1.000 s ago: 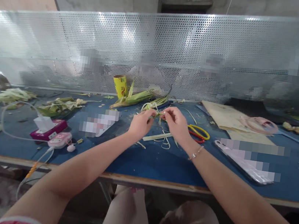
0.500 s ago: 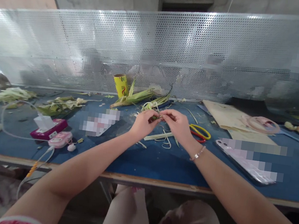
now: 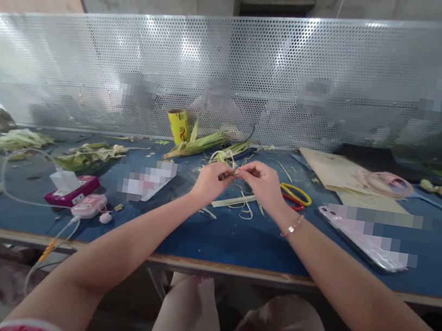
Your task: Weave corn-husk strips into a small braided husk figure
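Above the middle of the blue table, my left hand (image 3: 212, 183) and my right hand (image 3: 262, 186) meet fingertip to fingertip. Both are closed in a pinch on a thin strip of corn husk (image 3: 235, 171), mostly hidden by the fingers. Just beyond them lies a looped bunch of pale green husk strips (image 3: 223, 156). Cut husk pieces (image 3: 234, 202) are scattered under my hands. Beside my right hand are yellow and red looped handles (image 3: 299, 195), which look like scissors; the rest is hidden. Farther back rests a green corn husk (image 3: 203, 145).
A yellow tube (image 3: 178, 126) stands by a perforated metal screen (image 3: 252, 60). Phones lie left (image 3: 155, 182) and right (image 3: 359, 237). A purple power block (image 3: 73, 191) with cables sits left, near husk heaps (image 3: 91, 155). Brown paper (image 3: 335, 173) and a tape roll (image 3: 387, 183) lie right.
My fingertips have shifted slightly over the strip and less green shows between them. Both hands stay in nearly the same place; nothing else on the table has moved.
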`<state>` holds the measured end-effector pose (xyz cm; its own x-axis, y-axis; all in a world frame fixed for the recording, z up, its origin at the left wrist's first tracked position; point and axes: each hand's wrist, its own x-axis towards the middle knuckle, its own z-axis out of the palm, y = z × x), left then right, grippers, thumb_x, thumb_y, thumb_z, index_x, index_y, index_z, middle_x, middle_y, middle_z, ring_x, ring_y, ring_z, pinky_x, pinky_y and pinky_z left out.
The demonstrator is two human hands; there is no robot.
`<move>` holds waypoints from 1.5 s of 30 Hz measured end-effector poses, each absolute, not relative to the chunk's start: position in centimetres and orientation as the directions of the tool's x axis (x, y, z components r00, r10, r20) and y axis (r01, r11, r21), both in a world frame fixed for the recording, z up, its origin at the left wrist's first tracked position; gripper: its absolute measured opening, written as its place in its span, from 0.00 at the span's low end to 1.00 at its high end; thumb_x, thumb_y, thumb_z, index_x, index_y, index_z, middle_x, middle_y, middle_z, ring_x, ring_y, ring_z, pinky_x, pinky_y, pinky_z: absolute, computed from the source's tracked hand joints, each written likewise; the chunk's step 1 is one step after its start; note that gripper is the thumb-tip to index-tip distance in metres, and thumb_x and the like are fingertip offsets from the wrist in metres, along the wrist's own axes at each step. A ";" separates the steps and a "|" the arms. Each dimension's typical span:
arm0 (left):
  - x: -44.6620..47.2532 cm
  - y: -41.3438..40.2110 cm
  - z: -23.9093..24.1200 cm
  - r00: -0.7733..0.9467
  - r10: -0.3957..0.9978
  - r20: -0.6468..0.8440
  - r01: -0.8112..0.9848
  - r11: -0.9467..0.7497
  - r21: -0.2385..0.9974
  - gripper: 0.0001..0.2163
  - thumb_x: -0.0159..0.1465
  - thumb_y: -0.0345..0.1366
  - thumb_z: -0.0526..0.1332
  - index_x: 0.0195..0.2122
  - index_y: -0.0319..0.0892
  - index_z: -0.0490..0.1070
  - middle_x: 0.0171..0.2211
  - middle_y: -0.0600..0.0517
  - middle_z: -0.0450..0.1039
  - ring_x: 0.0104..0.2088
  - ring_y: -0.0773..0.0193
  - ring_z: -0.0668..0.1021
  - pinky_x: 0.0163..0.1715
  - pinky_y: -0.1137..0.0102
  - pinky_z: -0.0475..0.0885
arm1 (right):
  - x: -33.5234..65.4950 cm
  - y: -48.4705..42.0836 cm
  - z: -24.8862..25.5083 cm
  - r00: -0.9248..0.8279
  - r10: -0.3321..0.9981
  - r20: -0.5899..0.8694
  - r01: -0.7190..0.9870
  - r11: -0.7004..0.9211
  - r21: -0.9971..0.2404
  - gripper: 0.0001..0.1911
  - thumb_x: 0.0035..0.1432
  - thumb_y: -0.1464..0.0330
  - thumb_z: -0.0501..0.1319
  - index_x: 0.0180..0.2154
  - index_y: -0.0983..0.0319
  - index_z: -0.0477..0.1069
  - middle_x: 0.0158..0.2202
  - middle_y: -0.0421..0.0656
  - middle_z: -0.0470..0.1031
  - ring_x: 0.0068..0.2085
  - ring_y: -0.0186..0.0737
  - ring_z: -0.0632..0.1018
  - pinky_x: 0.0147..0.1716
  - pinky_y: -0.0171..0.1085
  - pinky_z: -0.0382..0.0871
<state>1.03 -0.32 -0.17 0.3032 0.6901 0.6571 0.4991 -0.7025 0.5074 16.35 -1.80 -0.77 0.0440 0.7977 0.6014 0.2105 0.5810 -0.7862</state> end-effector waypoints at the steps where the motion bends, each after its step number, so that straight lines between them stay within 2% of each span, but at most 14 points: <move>1: 1.1 -0.5 -0.1 0.296 0.717 0.631 0.487 -0.681 0.546 0.02 0.55 0.33 0.61 0.27 0.41 0.73 0.21 0.54 0.67 0.24 0.68 0.67 0.28 0.72 0.62 | 16.3 -1.8 -0.7 0.043 0.804 0.593 0.188 0.577 -0.795 0.07 0.47 0.64 0.65 0.26 0.61 0.72 0.24 0.41 0.75 0.28 0.39 0.76 0.32 0.41 0.70; 4: 1.4 -0.6 -0.1 0.269 0.796 0.543 0.411 -0.605 0.682 0.03 0.55 0.34 0.60 0.26 0.40 0.70 0.20 0.56 0.66 0.22 0.70 0.66 0.25 0.73 0.61 | 16.3 -1.7 -0.7 0.028 0.816 0.578 0.131 0.570 -0.811 0.07 0.46 0.64 0.65 0.26 0.61 0.71 0.25 0.42 0.75 0.30 0.40 0.76 0.35 0.42 0.70; 8: 1.6 -0.5 -0.2 0.254 0.872 0.418 0.240 -0.476 0.846 0.04 0.54 0.32 0.60 0.25 0.39 0.65 0.19 0.57 0.66 0.20 0.72 0.68 0.23 0.74 0.61 | 16.4 -1.2 -0.9 0.023 0.818 0.575 0.175 0.563 -0.808 0.08 0.46 0.64 0.64 0.26 0.62 0.70 0.26 0.42 0.75 0.29 0.37 0.75 0.33 0.40 0.70; 13: 2.0 -0.4 -0.3 0.250 0.919 0.305 -0.023 -0.309 0.951 0.04 0.53 0.30 0.60 0.24 0.39 0.65 0.18 0.57 0.66 0.19 0.75 0.67 0.23 0.75 0.62 | 16.7 -0.8 -1.0 0.002 0.800 0.600 0.202 0.587 -0.784 0.08 0.46 0.66 0.63 0.30 0.62 0.69 0.27 0.41 0.73 0.30 0.36 0.74 0.33 0.39 0.70; 17: 2.3 -0.5 -0.4 0.251 0.940 0.230 -0.208 -0.180 0.961 0.04 0.50 0.27 0.60 0.23 0.38 0.64 0.17 0.58 0.64 0.18 0.76 0.65 0.22 0.77 0.60 | 16.7 -0.9 -0.9 -0.062 0.770 0.635 0.257 0.627 -0.735 0.06 0.48 0.67 0.62 0.31 0.61 0.70 0.29 0.42 0.74 0.31 0.37 0.75 0.35 0.40 0.71; 24: 2.2 -0.8 -0.1 0.335 0.934 0.122 -0.309 -0.013 0.951 0.05 0.48 0.26 0.62 0.24 0.37 0.65 0.18 0.57 0.66 0.19 0.77 0.67 0.23 0.77 0.62 | 17.3 -0.8 -1.3 -0.160 0.655 0.738 0.379 0.731 -0.567 0.02 0.53 0.69 0.59 0.31 0.59 0.70 0.33 0.43 0.73 0.35 0.39 0.75 0.35 0.40 0.72; 29: 1.9 -0.4 0.0 0.359 0.932 0.051 -0.349 0.084 0.933 0.04 0.49 0.24 0.60 0.23 0.37 0.66 0.18 0.56 0.66 0.20 0.76 0.68 0.24 0.77 0.64 | 17.9 -0.4 -1.4 -0.379 0.518 0.766 0.424 0.833 -0.354 0.14 0.53 0.76 0.53 0.39 0.57 0.72 0.39 0.45 0.74 0.42 0.40 0.74 0.42 0.43 0.71; 32: 1.7 -0.1 -0.1 0.343 0.939 0.031 -0.386 0.111 0.916 0.04 0.50 0.22 0.58 0.23 0.37 0.67 0.17 0.56 0.65 0.20 0.76 0.68 0.25 0.78 0.66 | 18.1 -0.3 -1.4 -0.465 0.471 0.750 0.403 0.866 -0.294 0.19 0.53 0.78 0.53 0.43 0.56 0.72 0.44 0.44 0.73 0.47 0.41 0.73 0.48 0.46 0.68; 37: 1.7 0.1 -0.1 0.342 0.939 0.036 -0.380 0.103 0.919 0.04 0.50 0.23 0.59 0.24 0.37 0.67 0.17 0.56 0.66 0.20 0.76 0.69 0.25 0.77 0.67 | 18.1 -0.4 -1.4 -0.405 0.487 0.773 0.422 0.850 -0.314 0.15 0.54 0.74 0.56 0.42 0.55 0.74 0.44 0.43 0.76 0.47 0.42 0.74 0.50 0.46 0.67; 41: 1.9 -0.3 -0.1 0.333 0.938 0.092 -0.336 0.027 0.941 0.05 0.49 0.24 0.60 0.24 0.38 0.64 0.17 0.56 0.66 0.20 0.75 0.69 0.24 0.76 0.65 | 17.8 -0.8 -1.4 -0.307 0.527 0.792 0.438 0.817 -0.374 0.07 0.55 0.68 0.60 0.36 0.55 0.75 0.38 0.42 0.78 0.41 0.43 0.76 0.45 0.46 0.69; 45: 2.0 -0.7 -0.3 0.342 0.922 0.182 -0.345 -0.057 0.937 0.08 0.49 0.27 0.63 0.27 0.39 0.63 0.20 0.57 0.69 0.22 0.74 0.71 0.27 0.75 0.66 | 17.3 -1.4 -1.0 -0.199 0.564 0.802 0.457 0.777 -0.432 0.05 0.55 0.66 0.60 0.32 0.57 0.75 0.33 0.43 0.78 0.36 0.41 0.76 0.39 0.43 0.70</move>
